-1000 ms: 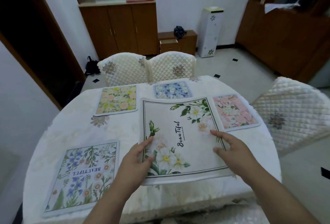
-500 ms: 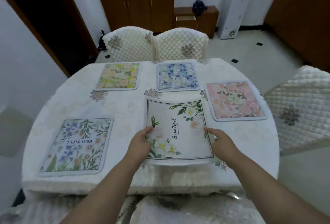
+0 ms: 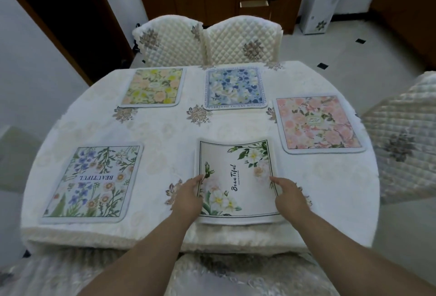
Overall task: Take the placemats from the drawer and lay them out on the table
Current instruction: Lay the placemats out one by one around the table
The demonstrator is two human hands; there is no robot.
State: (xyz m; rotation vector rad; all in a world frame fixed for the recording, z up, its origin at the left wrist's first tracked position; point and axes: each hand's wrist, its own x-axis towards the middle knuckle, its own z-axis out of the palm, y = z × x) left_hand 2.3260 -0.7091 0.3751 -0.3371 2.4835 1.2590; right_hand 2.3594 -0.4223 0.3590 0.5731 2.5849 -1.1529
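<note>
Both hands lay on the white placemat (image 3: 237,181) with the green leaves, the left hand (image 3: 188,195) flat on its left edge and the right hand (image 3: 289,195) flat on its right, fingers straight and pressing rather than gripping. That mat sat at the near edge of the desk (image 3: 165,130), its far edge slightly curled, while four other mats lay flat around it. The laying-out step looked nearly finished; the next move probably called for smoothing the mat down and lifting the hands away.
</note>
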